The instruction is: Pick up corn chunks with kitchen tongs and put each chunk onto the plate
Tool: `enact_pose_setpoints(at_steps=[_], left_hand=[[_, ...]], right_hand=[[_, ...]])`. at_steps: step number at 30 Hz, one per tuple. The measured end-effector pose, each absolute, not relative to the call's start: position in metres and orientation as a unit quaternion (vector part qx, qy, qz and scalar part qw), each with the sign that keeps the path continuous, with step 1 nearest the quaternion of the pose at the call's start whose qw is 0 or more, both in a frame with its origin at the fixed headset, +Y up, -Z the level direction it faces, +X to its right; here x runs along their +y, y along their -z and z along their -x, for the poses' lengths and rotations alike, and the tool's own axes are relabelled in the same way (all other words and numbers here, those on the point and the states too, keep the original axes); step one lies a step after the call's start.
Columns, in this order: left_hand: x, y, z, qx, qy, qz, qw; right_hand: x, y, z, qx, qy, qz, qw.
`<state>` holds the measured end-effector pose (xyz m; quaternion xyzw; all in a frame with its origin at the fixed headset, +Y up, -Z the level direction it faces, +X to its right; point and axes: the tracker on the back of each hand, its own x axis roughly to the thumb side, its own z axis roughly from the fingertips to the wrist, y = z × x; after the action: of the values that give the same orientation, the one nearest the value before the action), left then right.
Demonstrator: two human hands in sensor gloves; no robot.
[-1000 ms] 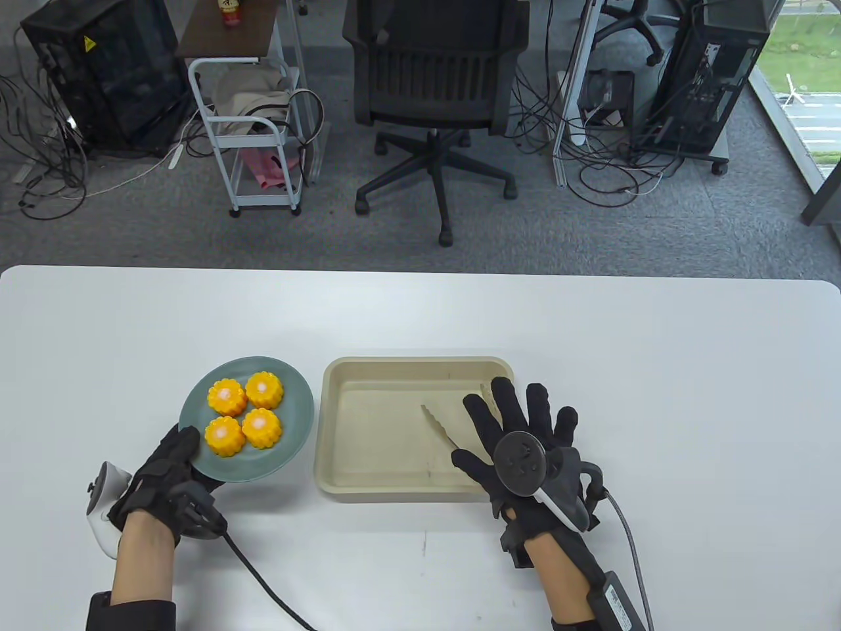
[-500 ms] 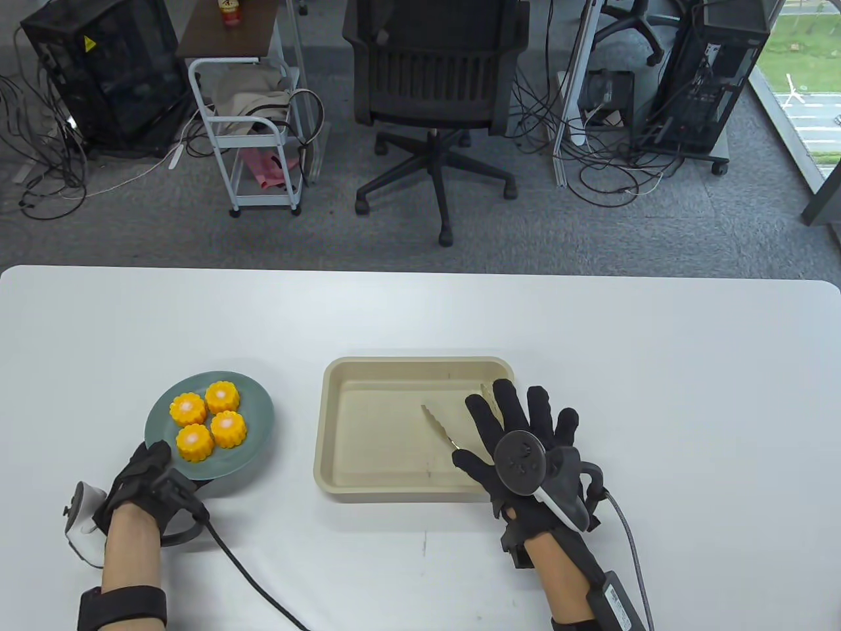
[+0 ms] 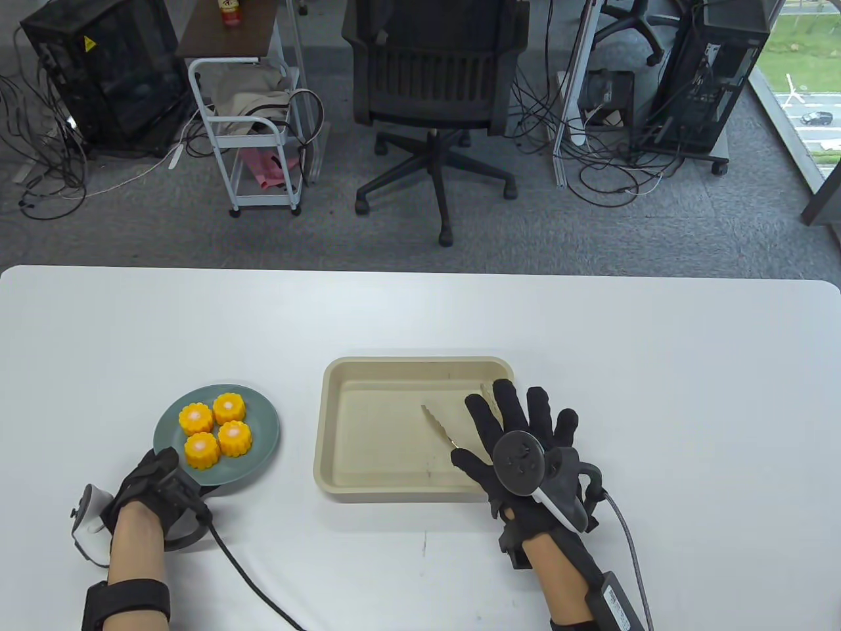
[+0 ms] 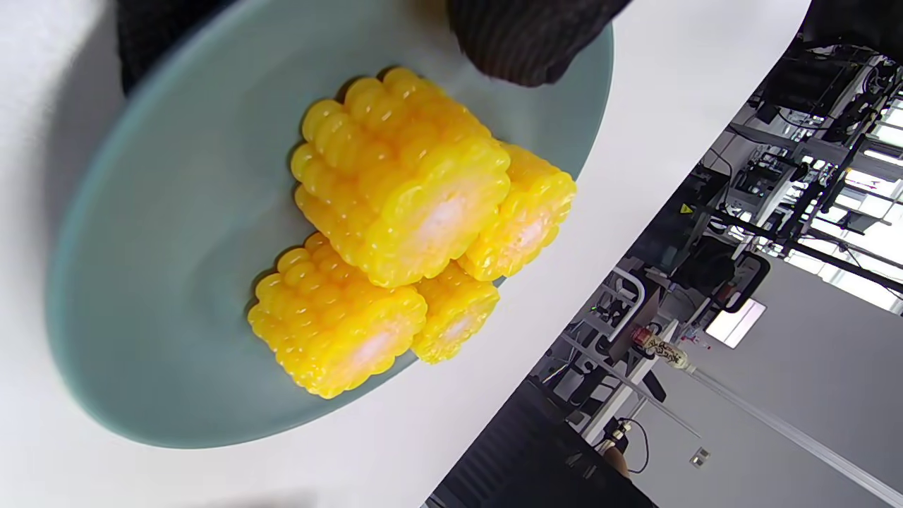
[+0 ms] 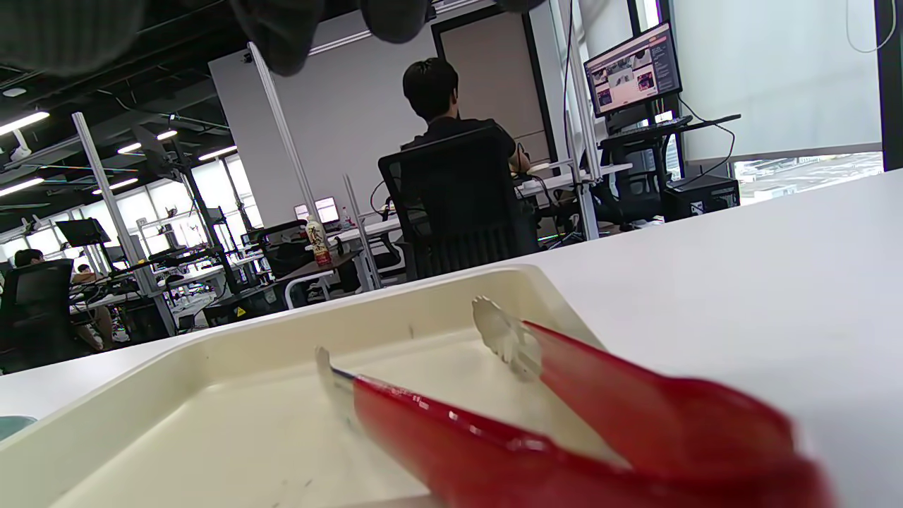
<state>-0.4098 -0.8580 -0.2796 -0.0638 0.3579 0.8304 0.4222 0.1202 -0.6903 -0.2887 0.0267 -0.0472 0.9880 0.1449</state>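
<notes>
Four yellow corn chunks (image 3: 217, 430) stand together on the grey-green plate (image 3: 263, 427) at the front left of the table. My left hand (image 3: 163, 465) grips the plate's near rim, thumb on top. In the left wrist view the corn chunks (image 4: 402, 183) fill the plate (image 4: 162, 212), and a gloved fingertip (image 4: 529, 42) rests on its rim. The tongs (image 3: 437, 424) lie apart in the beige tray (image 3: 414, 363). My right hand (image 3: 519, 420) hovers flat over their handles, fingers spread and holding nothing. The right wrist view shows the red-handled tongs (image 5: 564, 416) lying in the tray (image 5: 211, 353).
A black office chair (image 3: 430, 79) and a white cart (image 3: 253, 131) stand beyond the table's far edge, among cables and computer towers. Glove cables trail off the near edge. A person (image 5: 451, 113) sits at a distant desk.
My left hand has dragged the plate with the corn leftward and nearer, away from the tray, then a touch back to the right. The right hand and tongs have stayed put.
</notes>
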Motion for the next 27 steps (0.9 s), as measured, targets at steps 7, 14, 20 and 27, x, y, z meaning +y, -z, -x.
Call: enact_pose_setpoints(at_steps=[7, 14, 20, 27], left_hand=[[-0.834, 0.282, 0.403, 0.328, -0.816, 0.093, 0.467], [-0.81, 0.278, 0.4, 0.337, -0.76, 0.06, 0.553], [-0.8, 0.276, 0.395, 0.33, -0.753, 0.052, 0.567], [-0.796, 0.272, 0.392, 0.315, -0.766, 0.065, 0.557]], right_hand=[[-0.69, 0.287, -0.117, -0.05, -0.988, -0.027, 0.142], [-0.69, 0.286, -0.114, -0.048, -0.988, -0.032, 0.144], [-0.69, 0.286, -0.115, -0.046, -0.988, -0.027, 0.146], [-0.69, 0.286, -0.116, -0.043, -0.988, -0.027, 0.147]])
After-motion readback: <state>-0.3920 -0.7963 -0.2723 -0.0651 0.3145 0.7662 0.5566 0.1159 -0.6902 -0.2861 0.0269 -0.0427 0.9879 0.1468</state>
